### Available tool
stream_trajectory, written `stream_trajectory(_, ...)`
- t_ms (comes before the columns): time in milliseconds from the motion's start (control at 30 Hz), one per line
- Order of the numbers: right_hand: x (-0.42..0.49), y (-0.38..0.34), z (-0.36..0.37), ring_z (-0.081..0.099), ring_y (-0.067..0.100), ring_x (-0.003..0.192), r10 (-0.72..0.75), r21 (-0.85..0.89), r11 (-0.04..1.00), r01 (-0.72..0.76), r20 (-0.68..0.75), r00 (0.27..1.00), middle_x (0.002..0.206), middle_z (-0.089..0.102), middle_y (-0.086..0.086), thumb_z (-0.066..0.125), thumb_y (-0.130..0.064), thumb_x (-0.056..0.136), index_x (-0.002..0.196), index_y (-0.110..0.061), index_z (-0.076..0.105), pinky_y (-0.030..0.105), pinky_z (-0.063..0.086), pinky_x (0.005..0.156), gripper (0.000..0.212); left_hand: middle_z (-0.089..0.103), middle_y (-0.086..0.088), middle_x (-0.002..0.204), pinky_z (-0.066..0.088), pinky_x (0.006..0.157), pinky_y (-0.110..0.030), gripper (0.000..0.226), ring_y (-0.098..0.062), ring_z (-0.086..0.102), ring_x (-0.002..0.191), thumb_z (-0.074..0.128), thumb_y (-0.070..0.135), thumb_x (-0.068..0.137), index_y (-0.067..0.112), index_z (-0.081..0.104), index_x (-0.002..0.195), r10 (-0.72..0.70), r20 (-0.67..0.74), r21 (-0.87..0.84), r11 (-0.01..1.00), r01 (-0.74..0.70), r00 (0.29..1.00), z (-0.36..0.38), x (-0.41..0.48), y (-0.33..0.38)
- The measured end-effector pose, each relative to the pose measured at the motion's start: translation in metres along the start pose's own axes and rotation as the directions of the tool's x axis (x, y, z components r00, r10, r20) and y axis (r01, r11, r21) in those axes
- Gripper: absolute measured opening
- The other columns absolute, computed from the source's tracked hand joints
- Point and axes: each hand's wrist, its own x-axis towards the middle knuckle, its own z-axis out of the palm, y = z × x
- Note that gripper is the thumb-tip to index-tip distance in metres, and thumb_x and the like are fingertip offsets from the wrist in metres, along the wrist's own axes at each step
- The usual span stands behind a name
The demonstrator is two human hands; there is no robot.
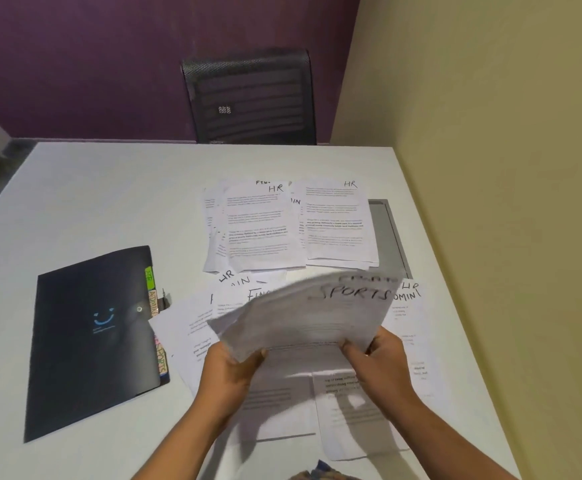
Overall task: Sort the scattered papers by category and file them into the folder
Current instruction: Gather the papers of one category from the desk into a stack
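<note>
Paper stack (303,317) marked "SPORTS" held over counter (109,188), left grip (234,368) and right grip (379,358) each clutching its near edge; "HR" sheets (262,230) beyond, black folder (88,341) tabbed "ADMIN", "SPORTS" at left.

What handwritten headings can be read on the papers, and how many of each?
HR: 4
ADMIN, partly covered: 2
FIN: 2
SPORTS, atop the held stack: 1
Total: 9 readable; cut-off or blurred fragments not counted.
</note>
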Motion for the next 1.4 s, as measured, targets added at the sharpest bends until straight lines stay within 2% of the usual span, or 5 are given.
stream_trajectory(167,0.011,0.01,0.011,0.064,-0.019,0.077,0.034,-0.032,0.999,-0.031,0.103,0.994,0.074,0.071,-0.032,0.076,-0.002,0.083,0.093,-0.027,0.066,0.001,0.047,0.064,0.029,0.073,0.014,0.068,0.053,0.065,-0.014,0.032,-0.003,0.066,0.065,0.075,0.02,0.084,0.005,0.071,0.112,0.054,0.046,0.094,0.994,-0.058,0.997,-0.001,0.013,-0.002)
stream_trajectory(700,0.093,0.015,0.008,0.075,0.026,0.092,0.171,0.184,0.969,-0.166,-0.01,0.985,0.092,0.08,0.005,0.066,-0.011,0.094,0.097,-0.01,0.077,0.038,0.061,0.082,0.012,0.076,0.004,0.107,0.052,0.078,-0.023,0.041,-0.012,0.07,0.102,0.048,0.045,0.096,0.015,0.071,0.111,-0.022,0.097,0.069,0.998,0.016,0.995,-0.001,0.093,0.004)
stream_trajectory(933,0.134,0.022,0.008,0.074,0.03,0.095,0.256,0.244,0.941,-0.233,-0.069,0.964,0.096,0.079,0.008,0.064,-0.01,0.095,0.101,-0.013,0.077,0.047,0.058,0.091,0.014,0.009,-0.008,0.165,0.023,0.12,-0.045,0.073,-0.031,0.011,0.151,0.038,0.062,0.093,0.024,0.025,0.154,-0.133,0.343,0.901,0.326,-0.285,0.93,-0.014,0.125,-0.067)
stream_trajectory(1133,0.169,0.033,0.016,0.07,0.035,0.106,0.352,0.351,0.883,-0.311,-0.057,0.934,0.107,0.077,0.012,0.063,-0.01,0.096,0.103,-0.014,0.077,0.052,0.053,0.098,0.016,0.066,0.005,0.098,0.051,0.082,-0.035,0.031,-0.02,0.059,0.098,0.053,0.046,0.09,0.019,0.068,0.095,0.28,0.226,0.788,0.51,-0.344,0.933,-0.017,0.157,-0.045)
stream_trajectory(1400,0.217,0.055,0.033,0.073,0.016,0.077,0.447,0.328,0.851,-0.41,-0.041,0.894,0.107,0.075,0.01,0.061,-0.006,0.096,0.104,-0.014,0.073,0.031,0.06,0.076,0.017,0.057,-0.009,0.123,0.05,0.093,-0.042,0.06,-0.029,0.058,0.111,0.066,0.052,0.08,0.012,0.056,0.124,0.009,-0.368,0.601,0.765,0.231,0.93,-0.015,0.274,0.012)
